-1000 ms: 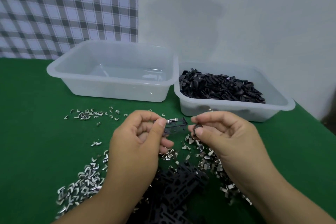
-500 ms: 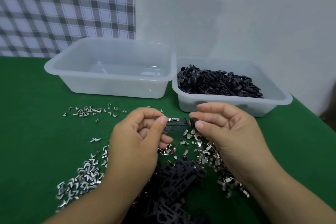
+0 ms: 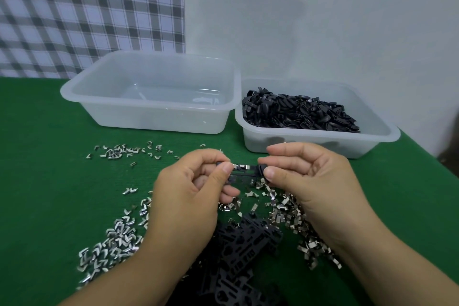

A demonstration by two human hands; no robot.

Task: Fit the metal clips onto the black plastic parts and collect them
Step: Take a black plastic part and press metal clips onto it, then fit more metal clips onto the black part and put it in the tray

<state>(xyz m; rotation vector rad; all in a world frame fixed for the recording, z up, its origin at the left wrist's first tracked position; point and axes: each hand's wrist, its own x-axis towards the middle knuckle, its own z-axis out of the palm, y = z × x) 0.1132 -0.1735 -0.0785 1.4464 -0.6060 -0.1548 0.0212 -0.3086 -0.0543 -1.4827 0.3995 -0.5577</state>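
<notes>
My left hand point(image 3: 188, 196) pinches one end of a small black plastic strip point(image 3: 244, 172) that carries metal clips along its top. At the strip's other end my right hand point(image 3: 313, 181) pinches a small black piece point(image 3: 261, 171) between thumb and forefinger. Both hands hover above the green table. Loose metal clips point(image 3: 114, 243) lie scattered below and to the left, with more clips point(image 3: 285, 211) under my right hand. A pile of black plastic frames point(image 3: 243, 248) lies between my forearms.
Two translucent tubs stand at the back: the left tub point(image 3: 154, 117) shows almost nothing inside, the right tub point(image 3: 372, 141) holds a heap of small black parts point(image 3: 298, 112). A thin row of clips point(image 3: 124, 153) lies before the left tub. The green table point(image 3: 44, 181) meets a white wall.
My right hand has brought its small black piece leftwards until it meets the end of the strip. The left hand has kept its hold and stayed in place.
</notes>
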